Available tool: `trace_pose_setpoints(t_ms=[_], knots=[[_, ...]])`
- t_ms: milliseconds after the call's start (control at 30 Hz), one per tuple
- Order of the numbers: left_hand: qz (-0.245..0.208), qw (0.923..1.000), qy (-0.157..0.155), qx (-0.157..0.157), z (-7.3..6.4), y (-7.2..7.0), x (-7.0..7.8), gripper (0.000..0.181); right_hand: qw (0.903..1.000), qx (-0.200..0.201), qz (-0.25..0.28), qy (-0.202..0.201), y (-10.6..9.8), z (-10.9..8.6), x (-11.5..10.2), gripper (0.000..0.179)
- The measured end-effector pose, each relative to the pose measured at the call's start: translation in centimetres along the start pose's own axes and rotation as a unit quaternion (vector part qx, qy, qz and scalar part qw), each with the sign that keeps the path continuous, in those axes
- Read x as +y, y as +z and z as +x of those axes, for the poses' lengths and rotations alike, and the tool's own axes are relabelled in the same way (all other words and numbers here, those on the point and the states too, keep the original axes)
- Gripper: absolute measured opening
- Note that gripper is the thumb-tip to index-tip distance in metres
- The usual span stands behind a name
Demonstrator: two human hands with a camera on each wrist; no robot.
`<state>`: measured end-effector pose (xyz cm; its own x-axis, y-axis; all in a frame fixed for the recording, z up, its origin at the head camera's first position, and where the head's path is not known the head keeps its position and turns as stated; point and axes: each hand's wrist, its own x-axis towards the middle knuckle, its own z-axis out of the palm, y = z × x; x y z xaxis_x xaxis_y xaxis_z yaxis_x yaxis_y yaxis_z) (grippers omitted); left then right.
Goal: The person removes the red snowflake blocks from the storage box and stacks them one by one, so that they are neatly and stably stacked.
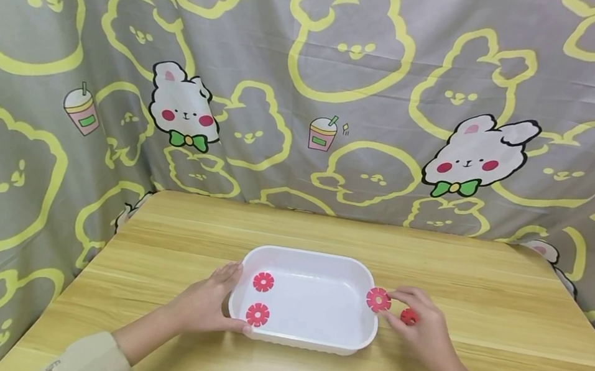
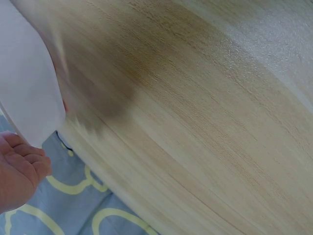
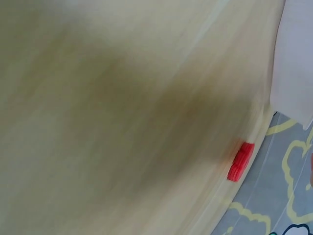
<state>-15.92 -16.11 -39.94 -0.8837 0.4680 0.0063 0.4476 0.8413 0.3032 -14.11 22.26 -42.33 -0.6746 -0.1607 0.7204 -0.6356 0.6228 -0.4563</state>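
A white plastic basin (image 1: 311,339) stands on the table, and my left hand (image 1: 211,302) holds it at the left end, thumb along the front rim. The left wrist view shows the curled fingers (image 2: 36,159) beside the basin's wall (image 2: 29,73). My right hand (image 1: 425,328) pinches a red notched snowflake disc (image 1: 378,299) between thumb and fingertips, over the basin's right rim. Inside the basin at the left are two similar discs, a farther disc (image 1: 263,282) and a nearer disc (image 1: 258,314). A stack of red discs (image 3: 240,162) sits on the table, partly behind my right hand in the head view.
The wooden table (image 1: 202,223) reaches back to a grey patterned curtain (image 1: 262,112), which also hangs at the left and right sides. The basin's rim stands raised between the disc stack and the basin's floor.
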Motion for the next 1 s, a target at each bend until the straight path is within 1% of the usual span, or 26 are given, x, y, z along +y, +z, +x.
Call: trace_pose_setpoints(t_ms=[133,300,500,633,733,1000], knots=[[-0.001,1.0000,-0.003,-0.001,0.0,0.0,0.0,0.114,0.9996,0.008,-0.021,0.016,-0.7,-0.5,0.6,0.041],[-0.007,0.9999,-0.009,-0.005,0.0,0.0,0.1,0.115,0.9977,0.011,-0.034,0.058,-1.5,-1.2,1.3,0.037],[-0.010,0.9999,-0.010,-0.009,0.0,0.0,0.0,0.115,0.9947,0.006,-0.043,0.094,-2.1,-2.2,2.3,0.036],[-0.010,0.9999,-0.009,-0.010,0.0,0.0,0.0,0.115,0.9921,-0.001,-0.046,0.117,-2.5,-2.6,2.9,0.032],[-0.011,0.9998,-0.009,-0.010,0.0,0.0,0.0,0.115,0.9884,-0.011,-0.045,0.145,-2.7,-2.9,3.1,0.028],[-0.017,0.9997,-0.013,-0.012,0.0,0.0,0.0,0.115,0.9717,-0.049,-0.043,0.227,-2.6,-3.9,4.0,0.023]])
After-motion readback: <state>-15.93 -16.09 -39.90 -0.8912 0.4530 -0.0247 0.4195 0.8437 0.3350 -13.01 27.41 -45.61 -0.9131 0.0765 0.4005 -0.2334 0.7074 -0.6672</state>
